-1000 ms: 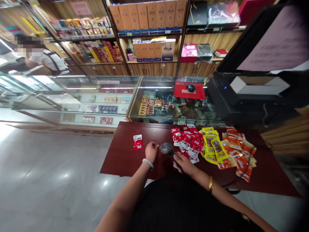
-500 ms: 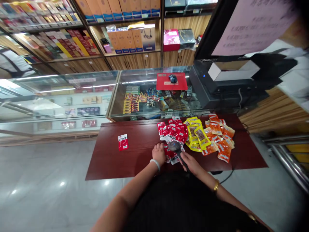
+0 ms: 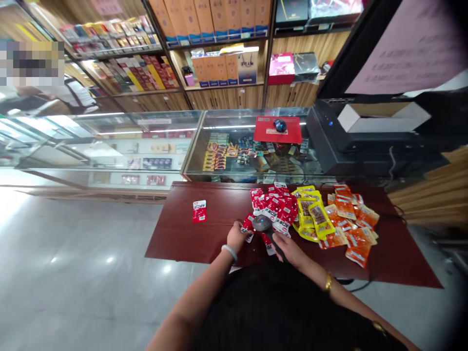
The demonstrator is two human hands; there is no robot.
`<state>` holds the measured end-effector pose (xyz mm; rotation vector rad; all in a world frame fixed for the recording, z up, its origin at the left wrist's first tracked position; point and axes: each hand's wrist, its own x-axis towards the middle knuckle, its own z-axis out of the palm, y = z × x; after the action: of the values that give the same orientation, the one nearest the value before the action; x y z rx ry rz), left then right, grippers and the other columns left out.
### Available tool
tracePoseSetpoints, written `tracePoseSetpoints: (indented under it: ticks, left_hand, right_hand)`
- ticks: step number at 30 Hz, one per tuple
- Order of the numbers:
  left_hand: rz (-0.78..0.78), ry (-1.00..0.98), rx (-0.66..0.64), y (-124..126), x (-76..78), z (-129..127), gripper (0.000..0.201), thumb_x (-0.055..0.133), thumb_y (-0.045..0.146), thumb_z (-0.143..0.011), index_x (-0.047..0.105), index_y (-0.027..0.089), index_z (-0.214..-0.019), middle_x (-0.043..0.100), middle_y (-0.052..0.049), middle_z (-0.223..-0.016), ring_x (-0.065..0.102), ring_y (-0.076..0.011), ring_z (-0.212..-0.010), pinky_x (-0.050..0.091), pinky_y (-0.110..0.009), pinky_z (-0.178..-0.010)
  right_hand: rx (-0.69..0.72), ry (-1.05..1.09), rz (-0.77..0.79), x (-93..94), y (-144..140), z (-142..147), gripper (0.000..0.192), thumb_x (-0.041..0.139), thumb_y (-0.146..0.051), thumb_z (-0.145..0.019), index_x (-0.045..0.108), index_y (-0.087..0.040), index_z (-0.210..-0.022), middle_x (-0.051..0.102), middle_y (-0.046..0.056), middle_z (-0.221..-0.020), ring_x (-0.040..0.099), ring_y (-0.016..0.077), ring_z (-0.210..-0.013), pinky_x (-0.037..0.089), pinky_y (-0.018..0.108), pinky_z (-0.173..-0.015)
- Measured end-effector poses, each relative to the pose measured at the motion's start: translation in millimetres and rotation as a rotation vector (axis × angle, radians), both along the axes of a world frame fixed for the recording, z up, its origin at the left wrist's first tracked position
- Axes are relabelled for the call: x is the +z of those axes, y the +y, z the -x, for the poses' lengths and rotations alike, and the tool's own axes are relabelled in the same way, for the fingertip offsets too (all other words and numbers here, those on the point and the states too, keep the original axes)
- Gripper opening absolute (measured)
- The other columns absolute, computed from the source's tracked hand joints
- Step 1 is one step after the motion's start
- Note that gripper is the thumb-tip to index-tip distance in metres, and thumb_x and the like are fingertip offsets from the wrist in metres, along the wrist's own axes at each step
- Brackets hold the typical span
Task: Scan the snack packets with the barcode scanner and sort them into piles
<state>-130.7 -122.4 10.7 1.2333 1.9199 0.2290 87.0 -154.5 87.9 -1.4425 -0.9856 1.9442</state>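
Note:
My right hand (image 3: 291,249) is wrapped round the handle of a dark barcode scanner (image 3: 263,224), whose head hangs over the near edge of a pile of red snack packets (image 3: 274,202). Between the fingers and thumb of my left hand (image 3: 237,237) is one red snack packet (image 3: 248,226), just left of the scanner head. Part of another red packet (image 3: 269,243) shows under the scanner. A single red-and-white packet (image 3: 199,211) lies apart on the left of the table.
Yellow packets (image 3: 307,209) and orange packets (image 3: 360,234) lie to the right of the red pile on the brown table (image 3: 175,229). Behind stand a glass display case (image 3: 193,146), a mouse (image 3: 280,125) on a red mat (image 3: 261,130) and a black machine (image 3: 329,146). A person (image 3: 73,92) is at far left.
My left hand has taken hold of a red packet and drawn it slightly left from the pile. The scanner stays in my right hand. The view has swung left.

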Motion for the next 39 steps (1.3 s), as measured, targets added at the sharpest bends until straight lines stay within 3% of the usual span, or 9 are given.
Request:
tracePoseSetpoints:
  ticks: [10, 13, 16, 19, 22, 26, 32, 35, 39]
  left_hand:
    - [-0.115, -0.099, 0.261, -26.9, -7.0, 54.8, 0.042, 0.080, 0.038, -0.067, 0.053, 0.019, -0.093, 0.068, -0.003, -0.083, 0.064, -0.0172, -0.076, 0.042, -0.024, -0.067]
    - [-0.147, -0.143, 0.396, -30.5, -11.4, 77.6, 0.042, 0.080, 0.037, -0.067, 0.055, 0.018, -0.094, 0.068, -0.002, -0.080, 0.065, -0.0165, -0.074, 0.045, -0.025, -0.068]
    - [-0.192, -0.124, 0.537, -25.4, -3.8, 105.3, 0.042, 0.081, 0.039, -0.067, 0.058, 0.017, -0.095, 0.069, -0.004, -0.081, 0.066, -0.0181, -0.077, 0.047, -0.027, -0.073]
    - [-0.222, 0.066, 0.587, -15.7, 15.0, 129.8, 0.049, 0.079, 0.044, -0.068, 0.059, 0.017, -0.104, 0.070, -0.010, -0.097, 0.065, -0.0243, -0.095, 0.047, -0.034, -0.084]
    - [-0.286, 0.386, 0.530, -9.0, 32.0, 135.6, 0.060, 0.077, 0.048, -0.069, 0.056, 0.020, -0.118, 0.061, -0.014, -0.124, 0.052, -0.0303, -0.121, 0.039, -0.040, -0.098]
    - [-0.318, 0.403, 0.208, -4.6, 32.1, 101.0, 0.047, 0.072, 0.043, -0.075, 0.059, 0.022, -0.115, 0.061, -0.011, -0.123, 0.051, -0.0275, -0.120, 0.036, -0.039, -0.101]
    - [-0.174, 0.115, -0.360, 6.4, 5.7, 2.3, 0.036, 0.075, 0.044, -0.073, 0.068, 0.021, -0.099, 0.068, -0.008, -0.103, 0.059, -0.0246, -0.101, 0.041, -0.034, -0.091]
    - [-0.131, 0.076, -0.481, 9.7, 1.7, -37.6, 0.040, 0.076, 0.047, -0.071, 0.068, 0.021, -0.100, 0.067, -0.009, -0.104, 0.059, -0.0253, -0.103, 0.042, -0.034, -0.091]
    - [-0.102, 0.157, -0.501, 9.3, 3.7, -67.6, 0.044, 0.078, 0.044, -0.069, 0.065, 0.017, -0.101, 0.064, -0.013, -0.108, 0.058, -0.0279, -0.104, 0.043, -0.035, -0.088]
  right_hand:
    - [0.191, 0.034, -0.026, -1.3, 20.7, 50.6, 0.056, 0.052, -0.071, -0.080, 0.053, -0.021, -0.107, 0.050, -0.009, -0.058, 0.041, 0.0074, -0.035, 0.031, 0.021, -0.036]
    - [0.282, 0.014, -0.076, -4.4, 28.1, 69.4, 0.054, 0.049, -0.069, -0.083, 0.055, -0.019, -0.104, 0.051, -0.008, -0.060, 0.042, 0.0066, -0.037, 0.032, 0.020, -0.037]
    - [0.340, 0.019, -0.114, -2.1, 37.0, 89.4, 0.053, 0.049, -0.067, -0.084, 0.058, -0.020, -0.107, 0.051, -0.007, -0.061, 0.042, 0.0065, -0.038, 0.033, 0.020, -0.037]
    - [0.336, 0.056, -0.126, 2.2, 44.0, 103.7, 0.053, 0.050, -0.066, -0.084, 0.058, -0.021, -0.110, 0.050, -0.007, -0.061, 0.041, 0.0066, -0.038, 0.032, 0.020, -0.037]
    - [0.295, 0.081, -0.121, 5.0, 46.3, 104.4, 0.053, 0.051, -0.067, -0.083, 0.058, -0.021, -0.109, 0.051, -0.007, -0.062, 0.042, 0.0067, -0.039, 0.033, 0.020, -0.037]
    - [0.180, 0.059, -0.077, 3.3, 41.5, 84.1, 0.055, 0.052, -0.070, -0.081, 0.056, -0.021, -0.107, 0.052, -0.007, -0.061, 0.043, 0.0075, -0.038, 0.033, 0.020, -0.037]
    - [0.026, 0.008, -0.038, -8.3, 18.6, 28.6, 0.051, 0.052, -0.072, -0.080, 0.052, -0.022, -0.089, 0.049, -0.009, -0.056, 0.039, 0.0065, -0.034, 0.031, 0.021, -0.036]
    - [-0.013, -0.057, 0.006, -12.9, 0.5, -2.3, 0.051, 0.052, -0.072, -0.080, 0.052, -0.022, -0.090, 0.050, -0.008, -0.056, 0.040, 0.0072, -0.035, 0.030, 0.021, -0.037]
    - [-0.043, -0.120, 0.054, -15.4, -21.3, -36.0, 0.055, 0.052, -0.072, -0.079, 0.055, -0.021, -0.098, 0.051, -0.007, -0.059, 0.042, 0.0082, -0.037, 0.032, 0.022, -0.038]
